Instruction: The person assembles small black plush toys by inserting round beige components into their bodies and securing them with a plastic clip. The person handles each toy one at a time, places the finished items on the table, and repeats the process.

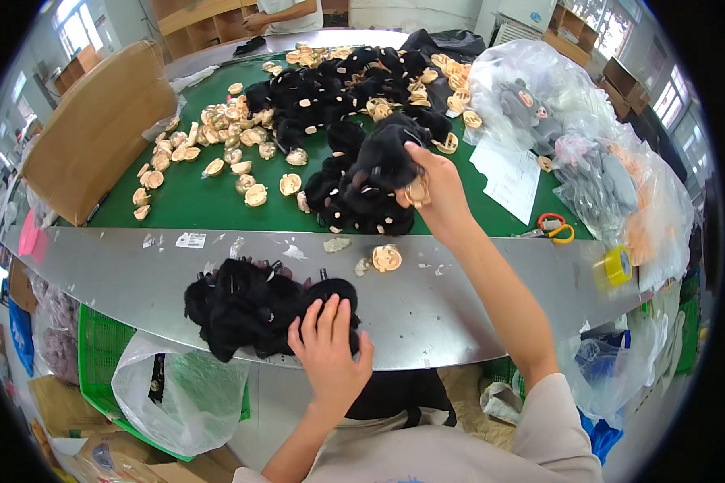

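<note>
at the table (427, 310), hands (330, 352) reach, right farther forward.

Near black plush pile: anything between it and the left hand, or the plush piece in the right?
Nothing visible for the left hand; it touches the near pile. Between that pile and the plush piece in the right hand, other plush pieces lie on the green surface and a pale scrap on the metal edge.

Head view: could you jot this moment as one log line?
left hand: on black plush pile | right hand: gripping black plush piece, beige part beside palm | nearby: scissors, yellow tape
</note>
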### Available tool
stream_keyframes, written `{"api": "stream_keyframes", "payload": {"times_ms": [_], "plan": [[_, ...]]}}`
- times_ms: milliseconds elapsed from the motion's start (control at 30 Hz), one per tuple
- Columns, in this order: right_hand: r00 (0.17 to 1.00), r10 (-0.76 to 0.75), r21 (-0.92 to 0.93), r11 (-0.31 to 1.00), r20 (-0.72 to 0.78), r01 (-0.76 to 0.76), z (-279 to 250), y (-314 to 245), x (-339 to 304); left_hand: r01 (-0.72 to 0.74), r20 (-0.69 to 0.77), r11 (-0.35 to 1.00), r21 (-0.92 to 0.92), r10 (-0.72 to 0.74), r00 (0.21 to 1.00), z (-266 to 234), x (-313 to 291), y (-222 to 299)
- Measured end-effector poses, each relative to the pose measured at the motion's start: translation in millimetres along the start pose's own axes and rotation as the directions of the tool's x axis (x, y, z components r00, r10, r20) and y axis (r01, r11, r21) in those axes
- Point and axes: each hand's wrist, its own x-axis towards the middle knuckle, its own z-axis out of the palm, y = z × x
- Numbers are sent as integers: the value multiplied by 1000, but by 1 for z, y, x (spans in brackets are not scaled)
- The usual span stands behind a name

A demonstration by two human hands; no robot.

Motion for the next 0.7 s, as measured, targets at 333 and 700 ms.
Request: {"api": "stream_keyframes", "payload": {"times_ms": [333,700], "plan": [[880,439,-337,868,181,-364,-8,-16,-181,-281,-239,824,-492,182,954,-39,30,15],[999,28,-344,938,-35,-39,-19,25,-219,721,780,-310,-620,-142,609,-26,-6,50]]}}
